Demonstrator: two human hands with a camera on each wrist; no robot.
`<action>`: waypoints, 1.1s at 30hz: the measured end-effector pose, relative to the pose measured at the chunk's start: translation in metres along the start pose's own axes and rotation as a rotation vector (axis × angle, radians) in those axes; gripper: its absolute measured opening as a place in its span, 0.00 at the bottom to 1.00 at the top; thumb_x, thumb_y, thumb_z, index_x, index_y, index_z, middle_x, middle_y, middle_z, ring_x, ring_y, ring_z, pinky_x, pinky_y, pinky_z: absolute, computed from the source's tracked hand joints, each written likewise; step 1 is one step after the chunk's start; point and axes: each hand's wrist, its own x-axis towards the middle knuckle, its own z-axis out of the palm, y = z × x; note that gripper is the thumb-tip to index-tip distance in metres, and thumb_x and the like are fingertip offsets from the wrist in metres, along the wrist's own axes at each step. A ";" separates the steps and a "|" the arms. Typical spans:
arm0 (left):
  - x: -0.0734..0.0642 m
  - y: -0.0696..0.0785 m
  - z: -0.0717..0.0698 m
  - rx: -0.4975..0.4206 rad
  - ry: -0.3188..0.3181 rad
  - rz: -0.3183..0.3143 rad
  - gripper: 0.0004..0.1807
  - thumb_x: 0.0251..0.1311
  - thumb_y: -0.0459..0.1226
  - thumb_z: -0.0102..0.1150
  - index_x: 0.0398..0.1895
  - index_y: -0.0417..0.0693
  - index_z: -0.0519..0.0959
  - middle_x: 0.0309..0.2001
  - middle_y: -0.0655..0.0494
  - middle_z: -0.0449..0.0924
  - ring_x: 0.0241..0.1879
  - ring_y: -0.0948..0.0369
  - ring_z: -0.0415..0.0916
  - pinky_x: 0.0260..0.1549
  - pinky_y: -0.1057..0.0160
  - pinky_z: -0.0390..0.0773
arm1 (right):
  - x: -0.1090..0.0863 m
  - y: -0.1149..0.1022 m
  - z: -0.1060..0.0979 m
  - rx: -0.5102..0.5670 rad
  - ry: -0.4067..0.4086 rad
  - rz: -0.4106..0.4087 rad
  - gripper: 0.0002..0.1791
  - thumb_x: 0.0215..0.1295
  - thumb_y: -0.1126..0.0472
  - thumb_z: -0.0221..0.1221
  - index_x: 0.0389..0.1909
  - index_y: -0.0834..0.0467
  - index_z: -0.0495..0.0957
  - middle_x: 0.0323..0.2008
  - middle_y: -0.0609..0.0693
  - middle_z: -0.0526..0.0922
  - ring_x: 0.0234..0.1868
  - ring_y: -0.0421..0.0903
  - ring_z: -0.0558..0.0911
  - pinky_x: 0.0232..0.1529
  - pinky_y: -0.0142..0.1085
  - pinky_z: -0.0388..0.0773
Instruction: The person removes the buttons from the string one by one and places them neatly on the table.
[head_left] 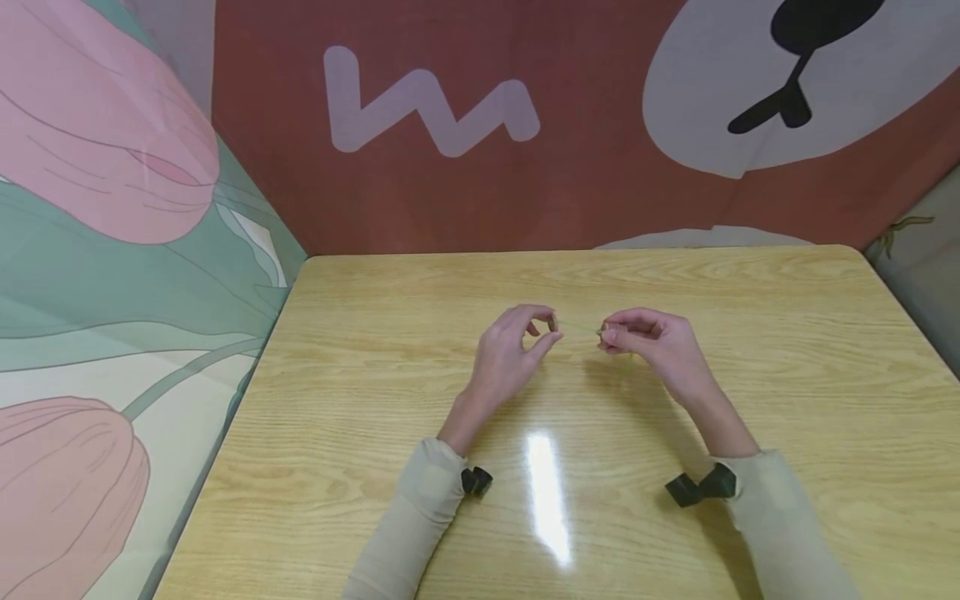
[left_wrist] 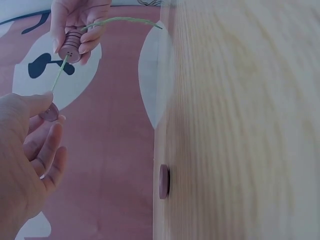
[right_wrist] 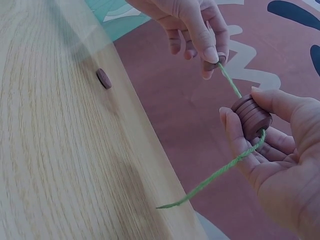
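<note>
Between thumb and fingers, my left hand (head_left: 504, 350) pinches a single round brown button (left_wrist: 50, 113), with a green string (left_wrist: 60, 74) running from it. My right hand (head_left: 666, 340) grips a stack of several brown buttons (right_wrist: 251, 116) threaded face to face on that string. From the stack's other side, a loose tail of the green string (right_wrist: 210, 179) hangs in a curve, seen in the right wrist view. The stretch of string between both hands is straight, and the hands are a short way apart above the table.
Another brown button (right_wrist: 103, 79) lies on the wooden table (head_left: 337, 417); the left wrist view shows the same button (left_wrist: 164, 181) near the tabletop's edge. Behind the table hangs a red printed cloth (head_left: 450, 200), with a flowered cloth (head_left: 90, 292) at the left.
</note>
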 end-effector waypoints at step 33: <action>-0.008 -0.016 -0.012 0.077 -0.105 -0.131 0.11 0.65 0.37 0.71 0.47 0.45 0.83 0.46 0.53 0.88 0.40 0.58 0.83 0.40 0.61 0.82 | -0.002 0.001 -0.001 0.050 -0.003 -0.028 0.10 0.71 0.69 0.65 0.46 0.73 0.82 0.35 0.52 0.89 0.35 0.43 0.89 0.42 0.38 0.87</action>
